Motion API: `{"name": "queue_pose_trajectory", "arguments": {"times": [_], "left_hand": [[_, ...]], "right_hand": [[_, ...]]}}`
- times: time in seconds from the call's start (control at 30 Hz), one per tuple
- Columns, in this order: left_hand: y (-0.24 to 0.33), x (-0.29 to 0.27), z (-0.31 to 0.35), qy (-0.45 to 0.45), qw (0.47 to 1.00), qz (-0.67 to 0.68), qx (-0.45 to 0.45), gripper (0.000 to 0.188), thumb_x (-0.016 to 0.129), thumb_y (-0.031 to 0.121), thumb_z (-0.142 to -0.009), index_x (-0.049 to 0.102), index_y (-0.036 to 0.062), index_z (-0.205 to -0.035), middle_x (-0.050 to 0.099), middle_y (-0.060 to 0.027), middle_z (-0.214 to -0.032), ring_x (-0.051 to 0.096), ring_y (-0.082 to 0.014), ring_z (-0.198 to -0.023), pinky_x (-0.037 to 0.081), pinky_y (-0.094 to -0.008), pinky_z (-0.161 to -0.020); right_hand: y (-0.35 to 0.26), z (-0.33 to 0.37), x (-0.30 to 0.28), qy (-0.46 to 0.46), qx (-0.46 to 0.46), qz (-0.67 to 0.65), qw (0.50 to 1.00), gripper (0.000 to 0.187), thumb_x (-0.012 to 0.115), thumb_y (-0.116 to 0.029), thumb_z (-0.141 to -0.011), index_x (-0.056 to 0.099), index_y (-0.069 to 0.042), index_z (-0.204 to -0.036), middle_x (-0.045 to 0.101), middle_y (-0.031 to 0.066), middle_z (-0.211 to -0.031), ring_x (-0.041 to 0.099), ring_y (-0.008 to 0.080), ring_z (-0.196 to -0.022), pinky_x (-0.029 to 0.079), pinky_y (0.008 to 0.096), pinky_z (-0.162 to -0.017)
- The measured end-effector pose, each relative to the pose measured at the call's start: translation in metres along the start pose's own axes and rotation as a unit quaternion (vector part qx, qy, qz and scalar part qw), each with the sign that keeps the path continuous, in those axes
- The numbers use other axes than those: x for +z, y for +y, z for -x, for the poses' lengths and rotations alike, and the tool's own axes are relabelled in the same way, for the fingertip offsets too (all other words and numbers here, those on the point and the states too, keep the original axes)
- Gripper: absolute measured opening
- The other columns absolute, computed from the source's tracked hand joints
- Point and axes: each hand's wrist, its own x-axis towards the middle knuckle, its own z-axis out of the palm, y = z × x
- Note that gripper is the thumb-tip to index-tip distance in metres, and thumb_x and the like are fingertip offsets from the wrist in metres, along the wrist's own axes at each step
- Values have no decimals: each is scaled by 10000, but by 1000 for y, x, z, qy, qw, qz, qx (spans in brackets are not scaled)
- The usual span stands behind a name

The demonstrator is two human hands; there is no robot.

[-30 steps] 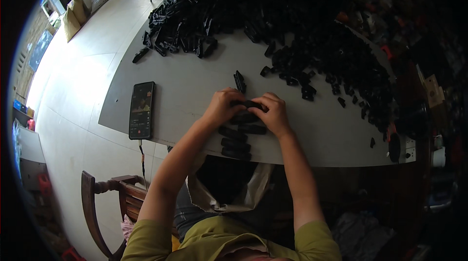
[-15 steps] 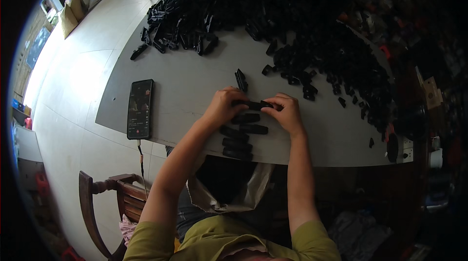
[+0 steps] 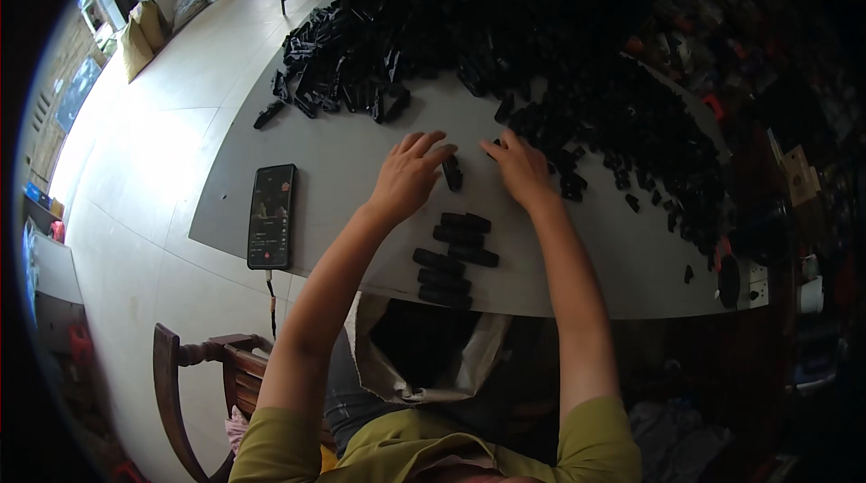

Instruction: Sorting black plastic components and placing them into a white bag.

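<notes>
Black parts (image 3: 631, 136) crowd the far and right sides of your grey table (image 3: 334, 145), the far middle being too dark to read. Bare tabletop runs from the far-left heap of longer pieces (image 3: 338, 68) down to the near edge, and another open patch lies right of your right forearm. Below that near edge, an open pale bag (image 3: 481, 361) sits against your lap. A short column of dark oblong pieces (image 3: 442, 280) lies between your forearms, its lowest one close to the edge above the bag. Your left hand (image 3: 406, 174) is open, its fingers apart; your right hand (image 3: 521, 167) reaches the heap's fringe, fingers bent, and whether it grips anything you cannot tell. Your phone (image 3: 272, 217) lies at the near-left edge, its cable (image 3: 272, 307) hanging off. Smallest, a lone black piece (image 3: 453, 174) lies just beside your left fingertips, contact unclear.
</notes>
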Motion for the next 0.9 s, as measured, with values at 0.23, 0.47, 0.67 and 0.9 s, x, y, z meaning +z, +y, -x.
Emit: {"name": "queue_pose_trajectory", "arguments": {"times": [0.23,0.47,0.67,0.9], "left_hand": [[1,0,2,-155,983,94,-22,218,711,56,-711,535,65,-839,560,-89,-973,555,-302,-922,457,-383,-811],[6,12,16,-95,977,190,28,183,691,32,-724,560,51,-850,574,-93,-907,548,-296,-903,466,-373,-812],[1,13,20,-105,970,215,49,162,687,27,-760,579,34,-881,600,-103,-972,575,-294,-948,474,-373,-828],[-2,13,18,-122,940,304,-95,245,724,-1,-720,605,5,-934,639,-112,-906,651,-275,-852,519,-340,-780]], "right_hand": [[-11,21,-4,-51,106,-97,988,236,650,-59,-816,599,-74,-1046,604,105,-990,636,286,-884,526,379,-717],[-10,37,4,51,96,-136,985,257,656,-80,-812,552,-65,-1048,595,106,-950,633,307,-832,524,389,-680],[-16,36,11,67,122,-287,948,256,702,-78,-783,573,-37,-1001,591,83,-894,621,242,-787,505,335,-664],[-30,42,-7,-13,85,-440,894,273,759,-68,-733,699,-41,-999,573,21,-835,553,138,-738,453,262,-654]]}}
